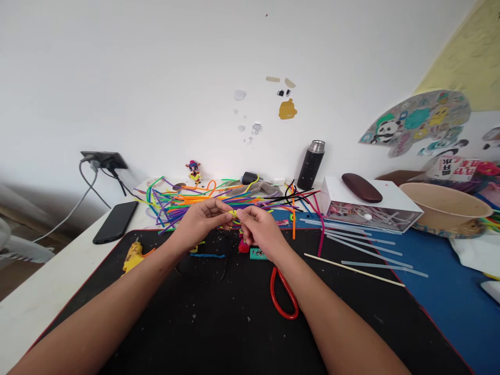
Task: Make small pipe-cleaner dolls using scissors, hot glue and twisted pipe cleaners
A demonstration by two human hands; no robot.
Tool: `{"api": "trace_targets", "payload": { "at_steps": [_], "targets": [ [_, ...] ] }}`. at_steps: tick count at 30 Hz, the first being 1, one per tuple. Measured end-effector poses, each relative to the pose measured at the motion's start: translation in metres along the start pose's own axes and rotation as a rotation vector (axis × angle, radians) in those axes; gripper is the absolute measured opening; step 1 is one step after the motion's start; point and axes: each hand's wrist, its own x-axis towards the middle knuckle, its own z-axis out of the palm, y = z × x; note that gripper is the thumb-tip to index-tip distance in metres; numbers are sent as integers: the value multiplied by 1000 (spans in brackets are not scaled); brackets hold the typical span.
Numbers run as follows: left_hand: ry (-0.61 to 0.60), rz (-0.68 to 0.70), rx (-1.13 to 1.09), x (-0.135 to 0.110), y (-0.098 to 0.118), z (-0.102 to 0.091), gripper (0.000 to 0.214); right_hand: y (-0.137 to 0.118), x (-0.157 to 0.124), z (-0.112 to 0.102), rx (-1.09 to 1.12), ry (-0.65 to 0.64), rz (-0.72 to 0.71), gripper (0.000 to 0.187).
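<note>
My left hand [205, 220] and my right hand [260, 229] meet above the back part of the black mat [187, 323]. Both pinch a small piece of yellow pipe cleaner [233, 214], fingertips almost touching. The fingers cover part of it, so its full shape is hidden. Just behind lies a large heap of coloured pipe cleaners [175, 200]. Below the hands are a blue pipe cleaner piece [207, 255], a pink-red object [244, 246] and a teal item [257, 254], partly covered by my right hand. A red loop handle [284, 294] shows beside my right forearm.
A yellow glue gun [133, 258] and black phone [115, 222] lie left. On the right are clear glue sticks [371, 245], a wooden stick [353, 270], a white box [390, 195] and a beige bowl [445, 200]. A black thermos [311, 165] stands by the wall.
</note>
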Motion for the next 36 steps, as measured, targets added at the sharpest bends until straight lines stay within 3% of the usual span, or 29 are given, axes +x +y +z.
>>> {"api": "trace_targets", "payload": {
  "at_steps": [36],
  "targets": [
    [10,89,9,-1,-11,3,34,8,4,-2,-33,13,-11,41]
  ]
}}
